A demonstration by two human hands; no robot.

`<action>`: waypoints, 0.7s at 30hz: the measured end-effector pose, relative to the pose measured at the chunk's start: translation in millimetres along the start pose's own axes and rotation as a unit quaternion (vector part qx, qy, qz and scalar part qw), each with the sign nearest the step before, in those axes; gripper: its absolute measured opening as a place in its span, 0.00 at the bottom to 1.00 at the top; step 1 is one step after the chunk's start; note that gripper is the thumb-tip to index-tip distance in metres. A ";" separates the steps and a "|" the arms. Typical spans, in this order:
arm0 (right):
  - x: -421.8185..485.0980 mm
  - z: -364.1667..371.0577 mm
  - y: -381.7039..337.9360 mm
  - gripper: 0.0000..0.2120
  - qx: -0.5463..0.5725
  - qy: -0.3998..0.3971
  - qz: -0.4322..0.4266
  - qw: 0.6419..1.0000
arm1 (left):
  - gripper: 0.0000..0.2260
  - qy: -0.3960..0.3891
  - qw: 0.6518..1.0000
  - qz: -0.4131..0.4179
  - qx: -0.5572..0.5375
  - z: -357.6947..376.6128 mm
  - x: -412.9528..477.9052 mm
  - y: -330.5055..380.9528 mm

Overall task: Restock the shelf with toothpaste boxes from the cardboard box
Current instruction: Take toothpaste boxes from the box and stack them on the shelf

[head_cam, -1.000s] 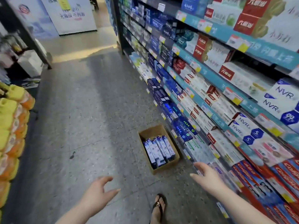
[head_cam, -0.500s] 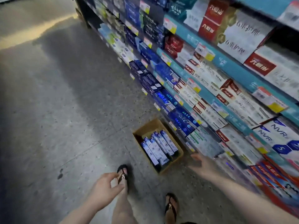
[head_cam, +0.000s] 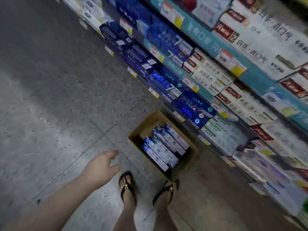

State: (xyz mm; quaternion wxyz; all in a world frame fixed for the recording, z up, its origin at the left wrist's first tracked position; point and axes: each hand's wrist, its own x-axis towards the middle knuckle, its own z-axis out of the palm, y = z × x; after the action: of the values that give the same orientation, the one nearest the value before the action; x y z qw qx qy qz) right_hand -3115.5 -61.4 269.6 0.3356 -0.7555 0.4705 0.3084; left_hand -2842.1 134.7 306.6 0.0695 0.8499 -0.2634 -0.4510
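- Hands: the left hand [head_cam: 103,165] hangs loose, fingers slack and parted, holding nothing; the right hand is outside the frame, so I cannot tell its state.
- That left hand is over the floor [head_cam: 58,97], left of the box [head_cam: 150,124] and apart from it.
- Cardboard, open-topped, the box stands on the floor close against the foot of the shelf [head_cam: 196,29].
- Blue-and-white packs [head_cam: 164,147] lie flat, side by side, in the nearer part of the box; bare cardboard shows at its far end.
- Left of the box, a wide stretch of speckled floor lies open across the aisle.
- On the right, the shelf runs slantwise from upper left to lower right, its teal edge strips and price tags lining each tier.
- Two feet in dark sandals stand near the box: the left foot [head_cam: 127,187] between hand and box, the right foot [head_cam: 168,189] at the box's near corner, which its sandal partly covers.
- The bottom edge cuts off the left forearm.
- Shelf stock [head_cam: 205,75] is blurred, most of all at lower right; little of its print can be read.
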 end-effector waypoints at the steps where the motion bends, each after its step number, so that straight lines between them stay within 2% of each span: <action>1: 24.8 11.0 0.9 0.18 0.009 -0.014 -0.001 1.000 | 0.21 0.002 1.000 0.001 -0.016 9.8 18.5 1.4; 4: 88.2 40.1 -2.2 0.23 0.037 -0.021 -0.023 0.999 | 0.20 -0.002 0.997 0.000 -0.079 49.1 72.1 1.5; 6: 127.7 60.2 6.7 0.24 0.041 -0.032 -0.006 0.999 | 0.19 -0.021 0.996 0.012 -0.085 79.9 106.7 -0.7; 10: 196.9 109.4 29.6 0.27 0.062 -0.037 -0.010 0.997 | 0.20 -0.037 0.996 0.027 -0.075 138.1 166.5 -5.8; 15: 258.6 169.9 54.9 0.27 0.073 -0.054 -0.007 0.996 | 0.20 -0.044 0.997 0.046 -0.053 192.8 224.6 -19.7; 21: 307.9 227.0 72.5 0.37 0.065 -0.024 -0.013 0.998 | 0.19 -0.050 0.994 0.073 -0.057 231.6 270.4 -45.6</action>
State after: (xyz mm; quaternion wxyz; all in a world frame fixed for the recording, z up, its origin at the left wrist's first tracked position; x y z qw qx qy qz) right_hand -3103.1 -59.6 -119.5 0.3992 -0.7307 0.4711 0.2910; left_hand -2887.7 63.2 -42.2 0.1372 0.7997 -0.3013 -0.5008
